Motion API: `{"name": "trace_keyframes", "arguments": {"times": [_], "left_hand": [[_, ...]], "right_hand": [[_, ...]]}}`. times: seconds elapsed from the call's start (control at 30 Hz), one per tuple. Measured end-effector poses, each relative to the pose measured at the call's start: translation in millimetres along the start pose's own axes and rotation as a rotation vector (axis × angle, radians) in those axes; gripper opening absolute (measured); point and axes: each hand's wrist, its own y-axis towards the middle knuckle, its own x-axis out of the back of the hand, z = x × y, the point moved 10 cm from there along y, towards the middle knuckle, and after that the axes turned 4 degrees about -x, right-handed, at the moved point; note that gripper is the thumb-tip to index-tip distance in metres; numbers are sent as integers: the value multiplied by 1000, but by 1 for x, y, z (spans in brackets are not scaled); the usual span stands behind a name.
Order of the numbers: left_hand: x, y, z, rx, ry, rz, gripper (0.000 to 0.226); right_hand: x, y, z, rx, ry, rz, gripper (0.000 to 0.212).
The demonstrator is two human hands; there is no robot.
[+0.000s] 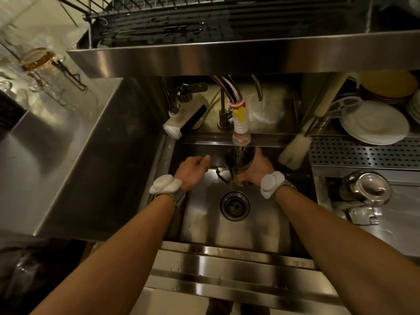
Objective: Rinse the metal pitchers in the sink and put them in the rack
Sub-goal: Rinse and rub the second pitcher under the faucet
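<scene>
fingers of the right hand (256,169) are wrapped around a metal pitcher (238,159) and hold it directly under the faucet nozzle (241,133), so the water runs into its open mouth. the left hand (193,170) is beside it, not touching, with its fingers (205,158) loosely curled and holding nothing. the pitcher is above the sink (197,228), a little behind the drain (234,206). to rinse well, i think it is better to turn the pitcher slowly under the stream, then tip it toward the drain so all water goes out. the left hand can help to steady the handle (223,173). a second pitcher (366,187) lies on the tabletop (400,223) to the right of the right hand, waiting. the rack (204,21) is far above and behind both hands, over a steel shelf edge (227,57). this edge and the nozzle are close over the fingers, so the pitcher should first come back toward the body before it is lifted. the sink has open room below the hands.
</scene>
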Motion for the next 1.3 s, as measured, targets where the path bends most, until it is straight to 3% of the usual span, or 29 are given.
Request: {"name": "trace_keyframes", "arguments": {"times": [0.13, 0.27, 0.4, 0.47, 0.53, 0.6, 0.7, 0.93, 1.13, 1.3], "left_hand": [[-6, 1, 6, 72, -43, 50, 46], [-40, -2, -7, 17, -106, 188, 38], [-42, -5, -27, -19, -268, 176, 28], [-40, -5, -35, -9, -345, 179, 18], [-37, -4, -37, 2, -334, 180, 24], [-35, -3, -32, 20, -248, 188, 32], [-27, 0, -25, 7, -28, 171, 27], [-14, -9, -61, -211, 669, 102, 32], [-14, -14, -91, -398, 901, 46, 34], [-13, -21, -103, -434, 1025, 32, 31]], "right_hand": [[-14, -4, 12, 53, 8, 95, 104], [-2, -6, -2, -13, 82, 18, 105], [-6, -1, -8, 0, 142, 23, 122], [-8, -1, -11, -2, 162, 45, 119], [-6, -6, -9, 13, 138, 72, 120], [-1, -15, -11, -6, 113, 109, 116], [8, -18, -31, -82, 90, 104, 108], [17, -23, -37, -79, -7, 110, 68], [20, -30, -26, -40, -2, 113, 56], [25, -33, -21, -33, 2, 141, 55]]}}
